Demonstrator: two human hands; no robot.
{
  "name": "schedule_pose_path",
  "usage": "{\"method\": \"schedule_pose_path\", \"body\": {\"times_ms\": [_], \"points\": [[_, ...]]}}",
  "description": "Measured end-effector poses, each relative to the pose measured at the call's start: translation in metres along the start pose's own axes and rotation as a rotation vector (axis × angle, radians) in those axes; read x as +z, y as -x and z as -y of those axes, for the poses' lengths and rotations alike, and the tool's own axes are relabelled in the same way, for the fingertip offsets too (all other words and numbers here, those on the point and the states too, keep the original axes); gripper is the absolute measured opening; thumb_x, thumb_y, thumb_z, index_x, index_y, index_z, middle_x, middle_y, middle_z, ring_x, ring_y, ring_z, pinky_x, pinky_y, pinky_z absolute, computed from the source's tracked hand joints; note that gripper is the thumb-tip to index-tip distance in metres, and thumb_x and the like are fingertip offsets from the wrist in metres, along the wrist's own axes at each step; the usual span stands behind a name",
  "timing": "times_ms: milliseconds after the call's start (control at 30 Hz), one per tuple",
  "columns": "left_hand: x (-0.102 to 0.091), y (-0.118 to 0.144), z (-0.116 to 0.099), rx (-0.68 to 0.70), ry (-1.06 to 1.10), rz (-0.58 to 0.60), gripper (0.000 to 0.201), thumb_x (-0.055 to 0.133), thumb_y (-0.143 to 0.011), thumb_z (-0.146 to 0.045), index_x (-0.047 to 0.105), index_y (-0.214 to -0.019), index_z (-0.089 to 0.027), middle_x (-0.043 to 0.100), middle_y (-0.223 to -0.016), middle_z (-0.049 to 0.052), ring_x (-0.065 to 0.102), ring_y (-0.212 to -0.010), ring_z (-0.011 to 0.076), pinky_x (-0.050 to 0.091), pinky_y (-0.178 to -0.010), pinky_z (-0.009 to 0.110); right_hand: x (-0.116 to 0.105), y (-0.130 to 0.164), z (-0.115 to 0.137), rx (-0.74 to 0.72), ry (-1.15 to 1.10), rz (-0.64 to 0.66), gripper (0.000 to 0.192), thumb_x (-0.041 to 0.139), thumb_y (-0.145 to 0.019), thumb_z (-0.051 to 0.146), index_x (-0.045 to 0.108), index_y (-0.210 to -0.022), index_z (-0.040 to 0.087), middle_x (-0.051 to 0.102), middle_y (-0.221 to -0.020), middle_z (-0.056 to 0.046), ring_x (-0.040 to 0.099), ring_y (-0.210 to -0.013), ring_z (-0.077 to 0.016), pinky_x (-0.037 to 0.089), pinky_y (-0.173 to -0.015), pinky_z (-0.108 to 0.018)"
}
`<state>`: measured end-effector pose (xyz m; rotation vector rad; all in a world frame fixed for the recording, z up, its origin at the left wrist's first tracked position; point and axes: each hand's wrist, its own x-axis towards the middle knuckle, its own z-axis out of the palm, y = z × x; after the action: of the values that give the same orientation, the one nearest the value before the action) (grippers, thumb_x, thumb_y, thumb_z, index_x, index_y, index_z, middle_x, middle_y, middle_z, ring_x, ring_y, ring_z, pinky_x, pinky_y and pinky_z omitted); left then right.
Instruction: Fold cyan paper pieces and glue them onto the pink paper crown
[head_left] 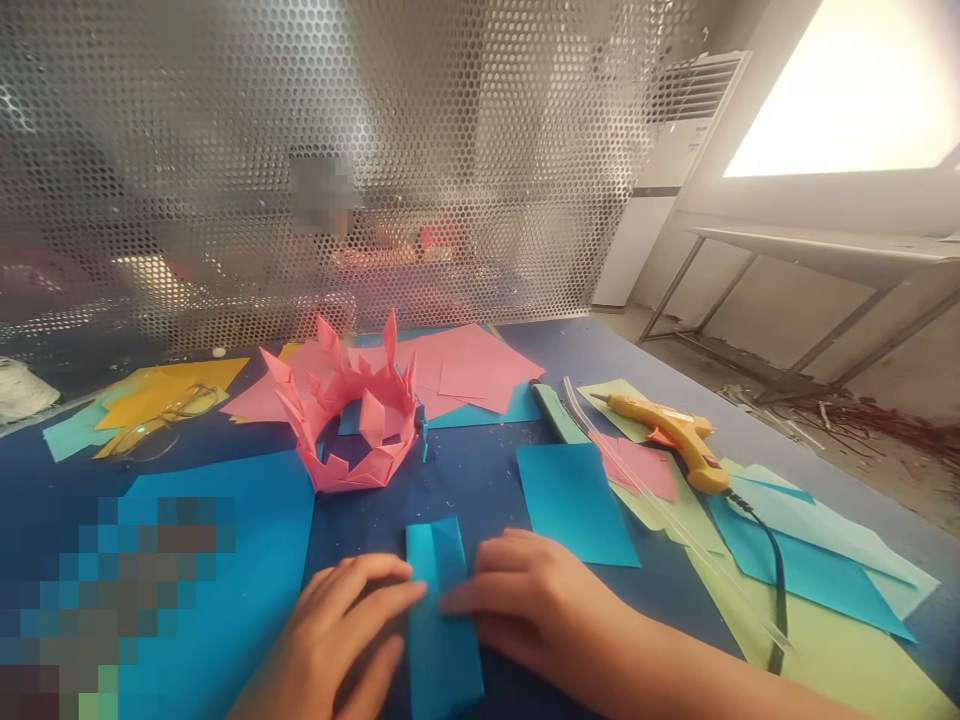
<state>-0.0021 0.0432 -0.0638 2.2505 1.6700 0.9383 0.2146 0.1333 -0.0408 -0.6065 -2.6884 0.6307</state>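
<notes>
Both hands press a folded blue strip (441, 620), lengthwise away from them.

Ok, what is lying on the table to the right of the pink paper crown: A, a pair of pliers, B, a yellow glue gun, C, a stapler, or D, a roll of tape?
B: a yellow glue gun with a black cord lies on the coloured sheets to the right of the pink paper crown, with clear glue sticks beside it.

Matt teal paper strip (441, 610)
</notes>
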Motion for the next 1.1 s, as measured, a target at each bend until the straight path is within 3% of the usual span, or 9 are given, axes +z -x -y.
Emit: {"method": "schedule_pose_path", "body": {"times_ms": [100, 200, 333, 467, 600, 700, 900, 1033, 1100], "points": [[0.001, -0.006, -0.005, -0.291, 0.237, -0.066, 0.029, 0.054, -0.084, -0.027, 0.063, -0.111, -0.032, 0.066, -0.111, 0.003, 0.065, -0.09, 0.0164, 0.051, -0.08, 0.023, 0.003, 0.0, -0.007, 0.065, -0.064, -0.04, 0.025, 0.051, -0.092, 0.023, 0.069, -0.108, 0.027, 0.066, -0.072, -0.002, 0.059, -0.068, -0.0141, 0.041, -0.066, -0.024], [0.003, -0.018, -0.01, -0.572, 0.571, -0.136, 0.036, 0.061, -0.08, -0.04, 0.06, -0.112, -0.026, 0.067, -0.106, 0.007, 0.066, -0.077, 0.0166, 0.053, -0.072, 0.026, 0.001, 0.001, -0.007, 0.024, -0.115, -0.146, 0.027, 0.046, -0.095, 0.028, 0.069, -0.11, 0.025, 0.07, -0.082, -0.004, 0.061, -0.072, -0.0144, 0.043, -0.068, -0.025], [0.003, -0.035, -0.02, -0.766, 1.011, -0.158, 0.053, 0.074, -0.069, -0.044, 0.06, -0.115, -0.021, 0.071, -0.101, 0.009, 0.067, -0.087, 0.0194, 0.053, -0.075, 0.026, -0.002, 0.004, -0.005, -0.137, -0.075, -0.371, 0.032, 0.039, -0.098, 0.031, 0.068, -0.11, 0.022, 0.069, -0.088, -0.006, 0.061, -0.076, -0.0135, 0.045, -0.071, -0.026], [0.004, -0.05, -0.034, -0.923, 1.31, -0.101, 0.051, 0.078, -0.069, -0.033, 0.061, -0.115, -0.023, 0.071, -0.076, 0.0, 0.067, -0.073, 0.0126, 0.053, -0.071, 0.023, -0.003, 0.006, -0.007, -0.236, -0.019, -0.482, 0.03, 0.04, -0.098, 0.026, 0.067, -0.109, 0.02, 0.067, -0.083, -0.006, 0.06, -0.075, -0.0132, 0.046, -0.073, -0.026], [0.012, -0.065, -0.041, -0.925, 1.469, -0.109, 0.02, 0.08, -0.066, -0.022, 0.069, -0.082, -0.019, 0.069, -0.068, -0.002, 0.064, -0.063, 0.0081, 0.052, -0.062, 0.015, -0.002, 0.005, -0.012, -0.189, -0.029, -0.457, 0.03, 0.04, -0.097, 0.022, 0.069, -0.105, 0.018, 0.066, -0.079, -0.006, 0.059, -0.073, -0.0131, 0.048, -0.072, -0.025], [0.018, -0.069, -0.041, -0.861, 1.548, -0.13, 0.011, 0.079, -0.068, -0.019, 0.069, -0.071, -0.018, 0.068, -0.063, -0.004, 0.062, -0.058, 0.0058, 0.05, -0.058, 0.011, -0.002, 0.003, -0.015, -0.141, -0.071, -0.416, 0.032, 0.039, -0.097, 0.021, 0.069, -0.109, 0.02, 0.067, -0.081, -0.007, 0.06, -0.073, -0.0133, 0.05, -0.07, -0.023], [0.016, -0.059, -0.04, -0.934, 1.546, -0.148, 0.006, 0.072, -0.076, -0.016, 0.069, -0.082, -0.016, 0.073, -0.073, 0.001, 0.069, -0.065, 0.0126, 0.055, -0.06, 0.019, -0.002, 0.002, -0.016, -0.074, -0.198, -0.35, 0.031, 0.043, -0.095, 0.024, 0.068, -0.113, 0.022, 0.065, -0.085, -0.007, 0.06, -0.074, -0.0125, 0.05, -0.068, -0.021], [0.014, -0.053, -0.041, -1.122, 1.439, -0.352, 0.012, 0.066, -0.076, -0.004, 0.065, -0.076, -0.016, 0.074, -0.068, 0.001, 0.071, -0.065, 0.015, 0.056, -0.058, 0.021, -0.001, 0.003, -0.014, -0.092, -0.303, -0.276, 0.027, 0.051, -0.092, 0.025, 0.07, -0.111, 0.022, 0.063, -0.088, -0.007, 0.06, -0.077, -0.0124, 0.049, -0.071, -0.02], [0.015, -0.049, -0.039, -1.099, 1.48, -0.36, 0.015, 0.066, -0.072, 0.0, 0.065, -0.075, -0.015, 0.074, -0.066, 0.002, 0.073, -0.069, 0.0181, 0.058, -0.062, 0.023, -0.001, 0.003, -0.013, -0.059, -0.371, -0.278, 0.024, 0.056, -0.089, 0.026, 0.073, -0.106, 0.021, 0.061, -0.085, -0.006, 0.059, -0.073, -0.0117, 0.048, -0.066, -0.02]]}}
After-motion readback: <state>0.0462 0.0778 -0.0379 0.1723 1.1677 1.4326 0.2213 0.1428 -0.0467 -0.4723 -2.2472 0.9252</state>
